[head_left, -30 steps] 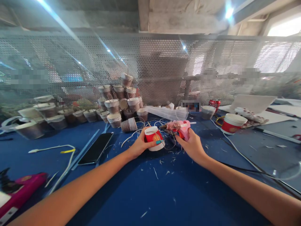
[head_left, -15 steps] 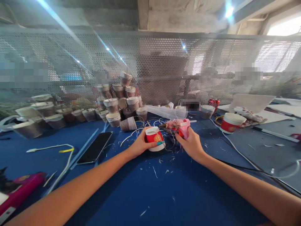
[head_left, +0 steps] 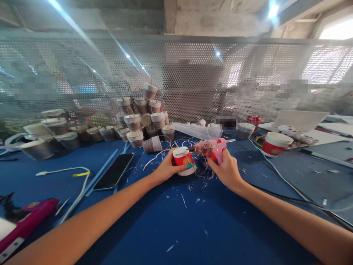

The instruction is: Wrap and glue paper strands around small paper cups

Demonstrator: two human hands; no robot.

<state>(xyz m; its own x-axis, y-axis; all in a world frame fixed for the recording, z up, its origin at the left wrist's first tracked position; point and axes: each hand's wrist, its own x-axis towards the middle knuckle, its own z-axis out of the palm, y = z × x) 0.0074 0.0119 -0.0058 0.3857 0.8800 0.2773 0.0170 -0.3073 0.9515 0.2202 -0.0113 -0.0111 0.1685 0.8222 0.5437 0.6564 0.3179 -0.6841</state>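
A red and white paper cup [head_left: 182,159] with a gold emblem is held in my left hand [head_left: 168,166], its thumb across the front. My right hand [head_left: 226,167] is closed round the handle of a pink glue gun [head_left: 213,146] that points left. A clear glue stick [head_left: 231,140] juts from its back end. The gun's dark nozzle is at the cup's right rim; whether it touches I cannot tell. A thin strand loops below the nozzle beside the cup. My right fingers are partly hidden behind the handle.
Brown cups with white rims [head_left: 132,122] are stacked at the back left. A phone [head_left: 114,172] lies left of my hands. More red and white cups [head_left: 276,144] stand at right, near a white cable [head_left: 286,182]. A perforated metal screen [head_left: 190,81] stands behind the table.
The glue gun's nozzle has come closer to the cup's rim. Both hands keep their hold, and the whole view has shifted slightly.
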